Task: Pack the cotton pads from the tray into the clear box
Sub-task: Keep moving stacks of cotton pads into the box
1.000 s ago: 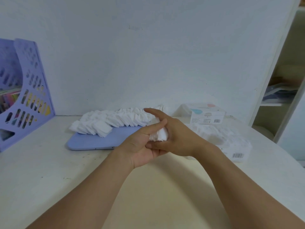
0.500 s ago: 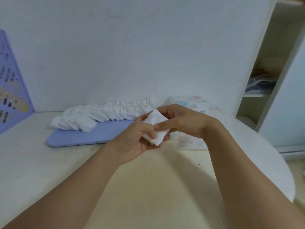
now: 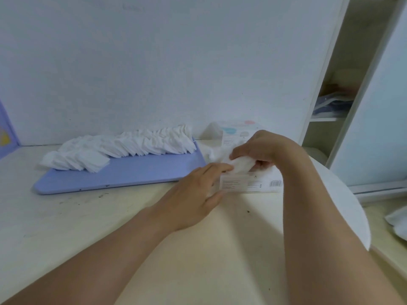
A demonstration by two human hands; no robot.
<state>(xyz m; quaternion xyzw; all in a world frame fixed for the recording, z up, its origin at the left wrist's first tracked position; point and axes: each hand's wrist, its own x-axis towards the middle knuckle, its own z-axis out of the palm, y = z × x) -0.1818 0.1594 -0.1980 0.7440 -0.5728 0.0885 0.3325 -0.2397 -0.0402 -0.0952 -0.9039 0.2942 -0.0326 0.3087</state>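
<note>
**Hands at the clear box, pads in transfer**

Right hand (image 3: 262, 148) curls its fingers round a small bunch of cotton pads (image 3: 242, 165) and holds it over the open top of the clear box (image 3: 248, 183); whether the bunch touches the pads already inside cannot be told. Left hand (image 3: 198, 190) lies with fingers nearly straight against the box's near left corner, its fingertips touching the held bunch. The box stands on the worktop (image 3: 110, 216) just right of the blue tray (image 3: 123, 175), close to its right edge; white pads show through its wall, and a printed label with a barcode faces the viewer. Behind it, an upright lid or package with pale coloured marks is too blurred to identify. On the tray a long overlapping row of pads (image 3: 132, 146) runs along the far edge beside the wall, spilling past the left end; the tray's near half is bare blue surface. Near the viewer the worktop is open beneath both forearms. Its rounded right edge lies just beyond the box, with a shelf unit (image 3: 334, 106) standing past it.
</note>
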